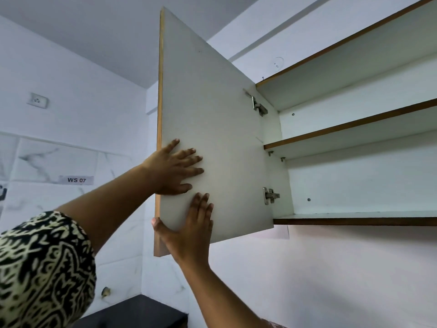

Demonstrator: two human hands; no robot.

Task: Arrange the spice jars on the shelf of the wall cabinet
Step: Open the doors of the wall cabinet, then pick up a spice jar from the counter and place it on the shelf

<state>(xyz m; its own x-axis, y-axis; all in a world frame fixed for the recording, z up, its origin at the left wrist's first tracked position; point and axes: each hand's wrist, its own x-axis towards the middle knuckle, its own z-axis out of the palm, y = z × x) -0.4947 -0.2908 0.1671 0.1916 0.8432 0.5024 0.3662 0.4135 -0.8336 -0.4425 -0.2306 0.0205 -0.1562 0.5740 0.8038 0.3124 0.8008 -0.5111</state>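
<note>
The wall cabinet (pixel 354 181) stands open on the right, with a white interior and brown-edged shelves (pixel 350 129). No spice jars are in view. Its left door (pixel 208 114) is swung wide open, inner white face toward me. My left hand (pixel 175 169) lies flat with straight fingers on that inner face near the door's free edge. My right hand (pixel 189 230) is just below it at the door's lower corner, fingers flat on the face and thumb hooked round the bottom edge.
Two metal hinges (pixel 269 196) join the door to the cabinet side. White marble-look tiles with a label reading WS 07 (pixel 76 180) and a wall socket (pixel 37 100) are on the left wall. A dark countertop (pixel 132 313) lies below.
</note>
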